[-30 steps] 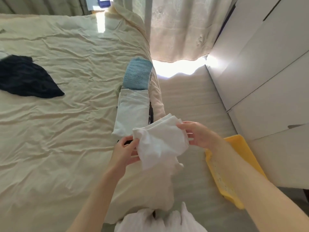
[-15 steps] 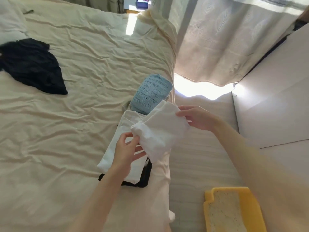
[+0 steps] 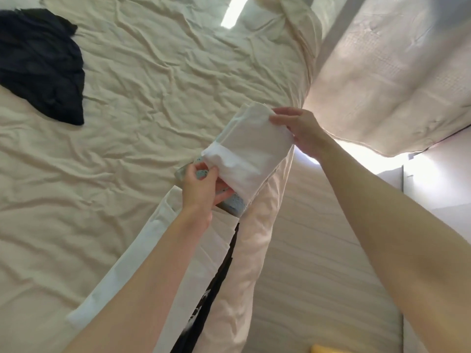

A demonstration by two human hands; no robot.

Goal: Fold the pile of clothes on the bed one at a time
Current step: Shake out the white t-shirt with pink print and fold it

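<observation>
Both hands hold one folded white garment (image 3: 251, 151) in the air, above the right edge of the bed (image 3: 142, 103). Left hand (image 3: 201, 186) pinches its near lower corner, thumb on top of the white fold, fingers curled under. Right hand (image 3: 299, 129) grips the far upper edge, fingers curled over the fabric edge. The garment is folded into a compact rectangle with a brighter white band across its lower part; it is tilted, the far end higher in frame.

Directly under it on the bed lies a light blue knit item (image 3: 230, 200) (mostly hidden by the left hand and the white piece; only small patches show). Just nearer along the bed edge lies a folded white garment (image 3: 163, 248), long and flat, partly covered by the left forearm. A black piece (image 3: 216, 281) shows from beneath its right side, with some white print on it, too small to read.

Far left on the bed sits an unfolded dark navy garment (image 3: 43, 64), crumpled, well apart from the folded stack.

The sheet is cream and heavily wrinkled. A pale curtain (image 3: 387, 80) hangs at upper right with bright light beneath its hem. Striped pale floor (image 3: 313, 250) runs beside the bed. A yellow object (image 3: 322, 349) peeks in at the bottom edge (just a sliver).
</observation>
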